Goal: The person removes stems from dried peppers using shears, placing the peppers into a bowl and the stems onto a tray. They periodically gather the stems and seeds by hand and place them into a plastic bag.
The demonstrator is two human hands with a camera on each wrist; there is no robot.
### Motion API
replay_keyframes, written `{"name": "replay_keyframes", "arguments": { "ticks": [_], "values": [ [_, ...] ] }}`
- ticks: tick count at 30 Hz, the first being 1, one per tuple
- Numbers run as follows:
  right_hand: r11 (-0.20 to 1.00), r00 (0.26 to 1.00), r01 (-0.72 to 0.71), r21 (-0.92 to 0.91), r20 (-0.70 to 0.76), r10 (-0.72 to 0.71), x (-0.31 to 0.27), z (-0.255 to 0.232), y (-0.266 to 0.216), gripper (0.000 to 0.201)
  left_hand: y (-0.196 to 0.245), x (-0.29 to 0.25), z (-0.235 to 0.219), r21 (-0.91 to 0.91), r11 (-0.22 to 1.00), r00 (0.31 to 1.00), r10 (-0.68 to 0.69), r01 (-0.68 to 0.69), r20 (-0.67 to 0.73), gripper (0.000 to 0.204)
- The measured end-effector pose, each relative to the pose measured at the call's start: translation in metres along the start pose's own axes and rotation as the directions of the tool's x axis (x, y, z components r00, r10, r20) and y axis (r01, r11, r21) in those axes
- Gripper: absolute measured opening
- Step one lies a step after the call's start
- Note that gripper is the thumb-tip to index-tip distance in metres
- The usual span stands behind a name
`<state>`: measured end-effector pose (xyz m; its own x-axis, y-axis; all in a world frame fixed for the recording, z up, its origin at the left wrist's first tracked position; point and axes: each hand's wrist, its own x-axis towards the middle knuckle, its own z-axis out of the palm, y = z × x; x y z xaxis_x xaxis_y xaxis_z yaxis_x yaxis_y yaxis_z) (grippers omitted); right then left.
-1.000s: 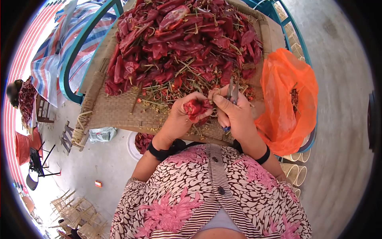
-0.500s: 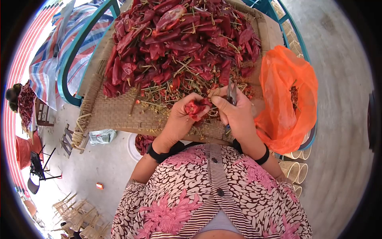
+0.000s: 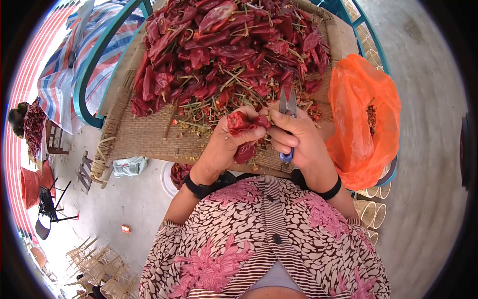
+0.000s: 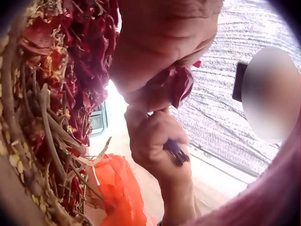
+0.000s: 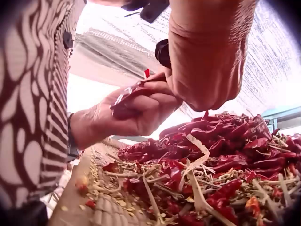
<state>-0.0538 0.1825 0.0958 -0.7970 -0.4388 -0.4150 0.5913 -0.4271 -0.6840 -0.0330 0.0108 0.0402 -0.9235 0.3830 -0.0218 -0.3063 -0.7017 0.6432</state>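
Note:
My left hand grips a red dried pepper, thumb laid across it, with part of the pepper hanging below the fingers. Close beside it, my right hand holds scissors with blades pointing away and a blue handle at the palm; its thumb and forefinger pinch at the pepper's end. In the left wrist view the blue handle pokes out of the right fist. The right wrist view shows the pepper in the left fingers. Beyond both hands lies a heap of red peppers.
A woven mat bears the heap, with loose stems and seeds along its near side. An orange plastic bag stands at the right with scraps inside. Teal metal rails flank the mat. A white basin sits below its near edge.
The pepper in my left hand has turned, and more of it shows below the fingers. The scissors in my right hand now point more straight away, with the blue handle more exposed.

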Motion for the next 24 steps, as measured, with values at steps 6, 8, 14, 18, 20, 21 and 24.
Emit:
{"name": "replay_keyframes", "arguments": {
  "ticks": [6,8,14,18,20,21,24],
  "values": [
    [0.965,0.979,-0.137,0.224,0.178,0.098,-0.001,-0.014,0.006,0.008,0.003,0.000,-0.005,-0.060,0.995,0.995,-0.069,0.073,0.070,0.021],
    [0.949,0.982,-0.138,0.282,0.162,0.095,-0.003,-0.013,0.008,0.009,0.001,0.002,-0.009,-0.118,0.988,0.990,-0.081,0.094,0.114,0.022],
    [0.950,0.990,-0.062,0.306,0.141,0.020,-0.002,-0.002,0.005,0.010,-0.013,0.007,-0.013,-0.417,0.896,0.960,-0.035,0.154,0.279,0.021],
    [0.930,0.993,-0.079,0.360,0.109,0.042,-0.003,0.005,0.001,0.011,-0.008,0.005,-0.008,-0.436,0.888,0.958,-0.018,0.147,0.286,0.018],
    [0.987,0.990,0.131,0.093,0.032,-0.135,-0.002,0.006,0.005,0.012,-0.004,0.002,-0.005,-0.353,0.917,0.978,-0.137,0.186,0.160,0.018],
    [0.972,0.974,0.228,-0.052,0.015,-0.228,-0.002,0.007,0.005,0.013,-0.002,0.002,-0.004,-0.314,0.927,0.978,-0.188,0.207,0.090,0.018],
    [0.707,0.879,0.400,-0.583,0.024,-0.477,-0.014,0.024,0.000,0.013,0.012,-0.003,-0.001,-0.251,0.926,0.958,-0.287,0.282,0.020,0.017]
  ]
}}
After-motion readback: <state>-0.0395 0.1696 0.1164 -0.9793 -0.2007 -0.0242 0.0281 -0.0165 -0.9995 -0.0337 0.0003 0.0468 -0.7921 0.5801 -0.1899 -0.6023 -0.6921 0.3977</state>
